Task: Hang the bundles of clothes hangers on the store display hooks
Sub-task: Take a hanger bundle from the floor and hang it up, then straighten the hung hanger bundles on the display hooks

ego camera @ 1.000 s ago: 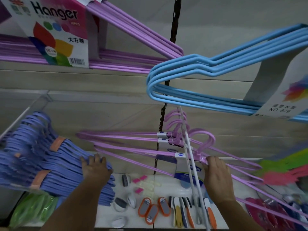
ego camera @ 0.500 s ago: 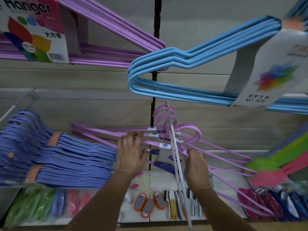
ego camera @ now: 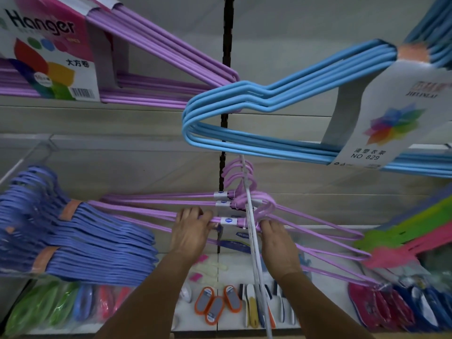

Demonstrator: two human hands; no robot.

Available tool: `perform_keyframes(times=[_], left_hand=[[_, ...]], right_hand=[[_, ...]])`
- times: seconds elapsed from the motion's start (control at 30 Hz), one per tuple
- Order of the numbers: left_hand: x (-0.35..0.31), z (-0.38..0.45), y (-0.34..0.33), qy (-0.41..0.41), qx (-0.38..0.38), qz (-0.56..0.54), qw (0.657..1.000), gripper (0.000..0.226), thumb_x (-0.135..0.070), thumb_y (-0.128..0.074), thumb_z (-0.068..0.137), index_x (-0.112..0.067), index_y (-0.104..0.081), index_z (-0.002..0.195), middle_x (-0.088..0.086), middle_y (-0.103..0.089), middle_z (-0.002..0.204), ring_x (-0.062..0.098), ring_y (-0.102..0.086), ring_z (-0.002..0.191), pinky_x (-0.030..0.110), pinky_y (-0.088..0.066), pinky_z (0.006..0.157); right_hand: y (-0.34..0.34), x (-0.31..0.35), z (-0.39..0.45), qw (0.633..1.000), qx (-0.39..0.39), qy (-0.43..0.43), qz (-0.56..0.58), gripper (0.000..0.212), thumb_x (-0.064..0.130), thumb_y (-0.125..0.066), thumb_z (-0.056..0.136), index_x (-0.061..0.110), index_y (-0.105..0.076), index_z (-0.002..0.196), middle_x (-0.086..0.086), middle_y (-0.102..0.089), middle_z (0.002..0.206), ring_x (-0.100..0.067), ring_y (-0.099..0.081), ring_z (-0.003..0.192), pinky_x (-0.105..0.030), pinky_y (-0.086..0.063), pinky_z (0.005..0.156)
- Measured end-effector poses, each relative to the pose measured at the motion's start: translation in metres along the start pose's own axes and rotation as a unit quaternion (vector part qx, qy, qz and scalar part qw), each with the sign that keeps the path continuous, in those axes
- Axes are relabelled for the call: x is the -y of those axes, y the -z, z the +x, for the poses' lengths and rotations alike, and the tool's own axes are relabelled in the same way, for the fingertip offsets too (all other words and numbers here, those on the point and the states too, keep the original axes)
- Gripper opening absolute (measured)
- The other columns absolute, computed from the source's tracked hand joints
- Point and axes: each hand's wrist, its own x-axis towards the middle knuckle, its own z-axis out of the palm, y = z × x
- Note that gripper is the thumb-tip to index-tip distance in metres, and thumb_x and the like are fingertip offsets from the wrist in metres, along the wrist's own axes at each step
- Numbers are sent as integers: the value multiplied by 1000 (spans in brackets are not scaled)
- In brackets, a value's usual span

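Grey slatted shop wall is backing rows of hangers. At six o'clock, the left hand (ego camera: 193,232) and right hand (ego camera: 277,243) are both curling fingers around the front lilac wire hanger bundle (ego camera: 156,217), hanging on the white wire display hook (ego camera: 252,231).

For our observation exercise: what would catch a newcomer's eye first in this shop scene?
The big sky-blue hanger bundle juts out at upper right. Below it, at centre, the left hand and right hand hold a lilac hanger bundle by the white display hook. Violet-blue bundles crowd the left.
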Motion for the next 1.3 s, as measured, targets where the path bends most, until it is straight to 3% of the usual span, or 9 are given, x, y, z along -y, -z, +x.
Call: perform_keyframes(times=[0.07, 0.17, 0.4, 0.53, 0.67, 0.8, 0.9, 1.1, 1.3], left_hand=[[8, -4, 0, 8, 35, 4, 999, 22, -25, -81, 73, -15, -67, 87, 8, -60, 78, 31, -60, 73, 39, -48, 64], [10, -8, -1, 51, 101, 11, 994, 29, -33, -42, 100, -21, -54, 123, 6, -55, 118, 27, -49, 110, 36, -37, 93], [-33, 4, 13, 80, 82, -101, 988, 60, -47, -33, 99, -25, -15, 152, 5, -17, 158, 24, -26, 140, 36, -27, 112], [-57, 20, 16, 44, 125, -88, 987, 55, -39, -27, 102, -22, -11, 153, 3, -13, 160, 23, -13, 146, 39, -17, 116], [-66, 25, 6, 52, 183, -71, 979, 58, -31, -25, 103, -21, 1, 153, 3, -3, 161, 26, -2, 148, 44, -13, 118], [-71, 19, 3, 67, 177, -84, 978, 60, -36, -27, 103, -20, 1, 153, 2, -1, 161, 24, -3, 148, 44, -16, 118], [-77, 6, 9, 71, 169, -97, 978, 59, -33, -29, 103, -18, -1, 153, 3, -2, 161, 23, -4, 148, 45, -18, 117], [-88, -28, 23, 128, 167, -100, 972, 62, -32, -31, 103, -18, 2, 153, 5, -2, 161, 24, -5, 148, 42, -15, 119], [-99, -90, 38, 167, 179, -80, 966, 62, -39, -30, 102, -19, -1, 153, 7, -5, 161, 26, -10, 147, 40, -18, 118]], right_hand=[[-1, 8, -1, 998, 57, -2, -10, 49, -15, -75, 56, 8, -65, 98, -9, -66, 82, -23, -63, 69, -31, -52, 55], [1, 19, 1, 992, 127, -25, 10, 40, -8, -48, 88, 6, -52, 125, -14, -59, 115, -28, -59, 101, -35, -53, 83], [4, 14, 26, 991, 113, -37, -63, 47, -1, -46, 92, 15, -43, 136, -8, -46, 129, -23, -47, 115, -31, -49, 84], [9, 9, 35, 988, 108, -56, -92, 46, -4, -49, 88, 7, -45, 132, -14, -54, 122, -28, -54, 108, -35, -50, 79], [12, 3, 42, 987, 97, -74, -108, 45, -10, -78, 53, 1, -67, 96, -17, -64, 84, -34, -63, 70, -35, -49, 46], [18, 4, 37, 987, 122, -65, -79, 38, 4, -54, 89, 6, -49, 127, -13, -57, 119, -30, -57, 106, -35, -47, 82], [25, 3, 31, 987, 130, -61, -69, 38, 21, -45, 99, 11, -40, 135, -8, -50, 132, -23, -49, 118, -32, -41, 94], [54, -11, 0, 990, 126, -43, -37, 55, 40, -34, 101, 5, -33, 144, -14, -41, 146, -27, -40, 132, -33, -31, 109], [93, -32, -56, 985, 156, -58, -39, 97, 64, 12, 78, 9, -25, 149, -11, -30, 154, -24, -30, 140, -34, -22, 115]])
